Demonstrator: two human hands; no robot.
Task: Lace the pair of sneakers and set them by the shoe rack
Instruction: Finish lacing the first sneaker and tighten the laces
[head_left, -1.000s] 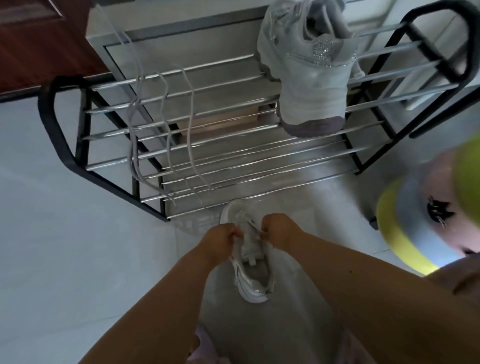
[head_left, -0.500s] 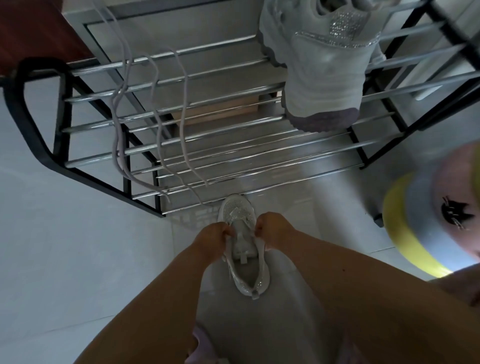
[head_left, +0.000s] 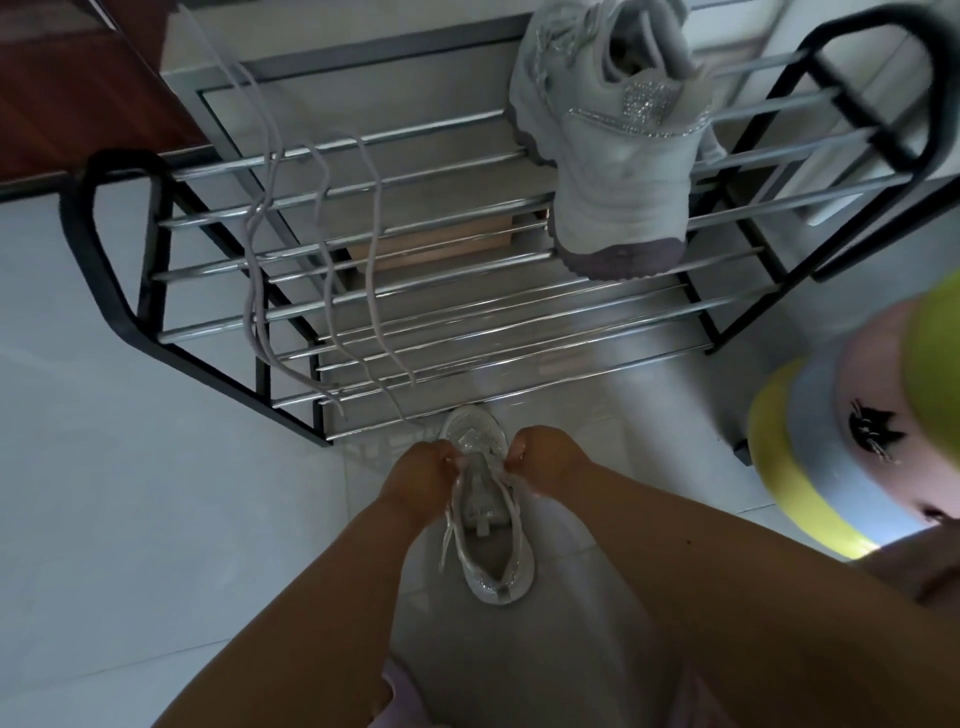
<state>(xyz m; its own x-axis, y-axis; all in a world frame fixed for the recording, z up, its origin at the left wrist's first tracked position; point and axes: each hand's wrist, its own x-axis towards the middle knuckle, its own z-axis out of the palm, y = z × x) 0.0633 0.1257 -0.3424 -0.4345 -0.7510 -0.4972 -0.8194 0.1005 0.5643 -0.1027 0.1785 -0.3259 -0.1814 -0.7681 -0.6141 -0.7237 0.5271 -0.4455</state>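
Note:
A small silver-grey sneaker (head_left: 488, 545) stands on the floor tiles just in front of the shoe rack (head_left: 415, 291), toe toward the rack. My left hand (head_left: 421, 478) pinches its lace on the left side of the tongue. My right hand (head_left: 545, 462) pinches the lace on the right side. A loose end of the lace trails down the sneaker's left flank. The second grey sneaker (head_left: 613, 140) rests on the rack's top bars at the right, heel toward me. A loose pale lace (head_left: 317, 260) hangs draped over the rack's bars at the left.
The rack has black end frames and chrome bars. A dark wooden door (head_left: 67, 78) is at the far left. Stacked yellow, blue and pink plastic stools (head_left: 852, 447) stand at the right on the pale tiled floor (head_left: 130, 493).
The sneaker on the floor has turned from tilted on its side to upright. Both hands stay on its lace near the tongue. The view has shifted slightly.

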